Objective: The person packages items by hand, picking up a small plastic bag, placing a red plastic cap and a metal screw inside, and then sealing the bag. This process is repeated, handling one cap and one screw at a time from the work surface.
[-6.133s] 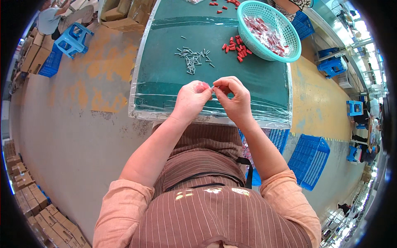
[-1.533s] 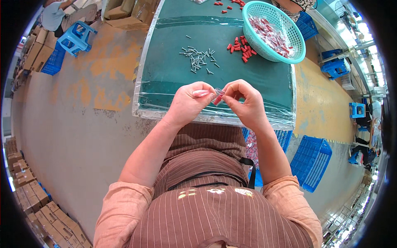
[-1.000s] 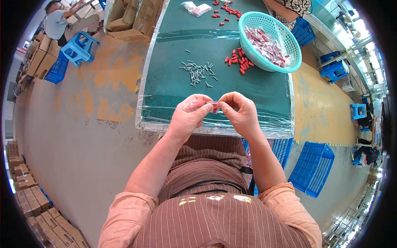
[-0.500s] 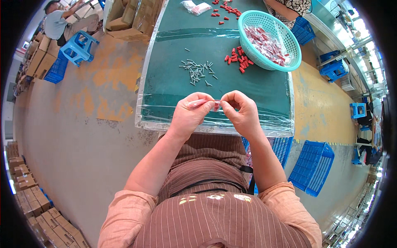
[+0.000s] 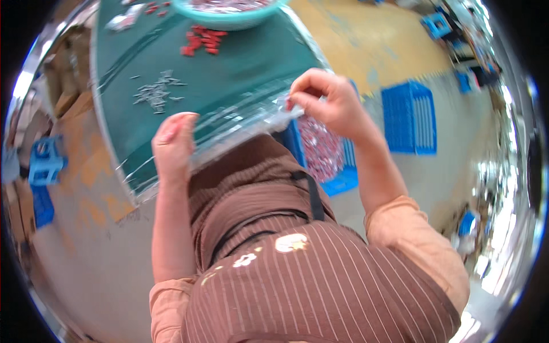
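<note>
My right hand (image 5: 331,103) is raised past the table's right front edge, near a blue crate of small filled bags. Its thumb and forefinger pinch a small clear bag (image 5: 289,104) with something red in it, blurred by motion. My left hand (image 5: 173,146) is closed over the table's front edge, around pinkish clear plastic (image 5: 170,132) that looks like a bundle of small bags. On the green table (image 5: 246,68) lie a pile of grey screws (image 5: 154,92) and a heap of red plugs (image 5: 203,41).
The blue crate (image 5: 343,180) full of small bags stands at the table's front right. Another blue crate (image 5: 409,117) is further right. A turquoise basket (image 5: 229,22) of bags sits at the far side. A blue stool (image 5: 47,160) is at the left.
My hands have parted; the right one has carried the small bag rightward, toward the crate. The view has turned right, bringing the crate's contents into sight.
</note>
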The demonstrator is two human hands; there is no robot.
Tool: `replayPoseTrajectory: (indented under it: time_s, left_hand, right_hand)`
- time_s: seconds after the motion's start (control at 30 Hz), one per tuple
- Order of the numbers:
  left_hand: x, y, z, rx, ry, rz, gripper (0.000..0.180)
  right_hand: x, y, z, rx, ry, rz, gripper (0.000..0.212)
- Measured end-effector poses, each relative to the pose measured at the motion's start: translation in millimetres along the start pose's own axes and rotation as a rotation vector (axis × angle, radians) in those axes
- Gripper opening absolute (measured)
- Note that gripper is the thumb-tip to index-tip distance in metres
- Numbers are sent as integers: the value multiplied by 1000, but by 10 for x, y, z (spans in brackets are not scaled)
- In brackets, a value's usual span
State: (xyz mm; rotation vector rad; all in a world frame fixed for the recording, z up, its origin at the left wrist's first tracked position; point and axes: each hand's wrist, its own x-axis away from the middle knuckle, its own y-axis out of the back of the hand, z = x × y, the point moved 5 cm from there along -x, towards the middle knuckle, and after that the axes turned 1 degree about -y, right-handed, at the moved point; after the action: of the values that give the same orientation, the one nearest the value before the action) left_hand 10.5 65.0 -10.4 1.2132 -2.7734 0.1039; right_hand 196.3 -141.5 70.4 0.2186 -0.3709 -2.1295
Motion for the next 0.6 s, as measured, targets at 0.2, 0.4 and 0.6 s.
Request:
replayPoseTrajectory:
  time_s: [0.2,0.4,0.6]
  left_hand:
    - [-207,83,437,-261,-235,-42,13]
    - [-164,87,455,-342,-341,-32,24]
    - [-109,92,416,-358,-281,-2,27]
  right_hand:
    - [902,1168,-40,136,-70,-549,10]
    - [1548,1412,-58,81,-82,-703,9]
    - [2146,766,-1377,13,-469,-456,14]
